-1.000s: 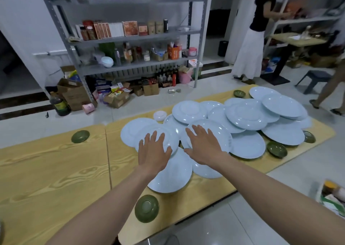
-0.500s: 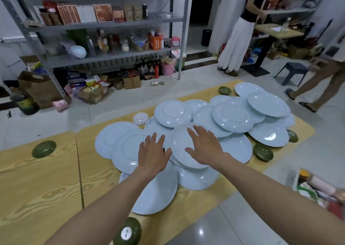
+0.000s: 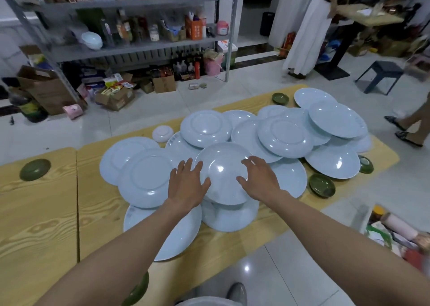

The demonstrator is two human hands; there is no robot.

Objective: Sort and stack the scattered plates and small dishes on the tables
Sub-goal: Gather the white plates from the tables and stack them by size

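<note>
Many light blue plates lie overlapping on the wooden table (image 3: 100, 215). One upright plate (image 3: 223, 173) sits on top of the pile near me. My left hand (image 3: 186, 185) lies at its left rim with spread fingers, the thumb touching the edge. My right hand (image 3: 259, 180) lies at its right side, thumb and fingertips on the plate. Two upside-down plates (image 3: 206, 128) (image 3: 285, 133) top the far pile. Small green dishes (image 3: 322, 185) (image 3: 365, 164) (image 3: 280, 98) (image 3: 35, 169) sit around, and another green dish (image 3: 137, 291) is by my left forearm. A small white dish (image 3: 162, 133) lies upside down at the back.
A second wooden table (image 3: 35, 231) adjoins on the left. Behind stand a metal shelf (image 3: 139, 47) with bottles and boxes, and cartons on the floor. A dark stool (image 3: 381, 72) and two people are at the right. A box of clutter (image 3: 395, 233) sits at the lower right.
My right hand slid off the top of the centre plate to its right side. My left hand moved to that plate's left rim. The view shifted slightly.
</note>
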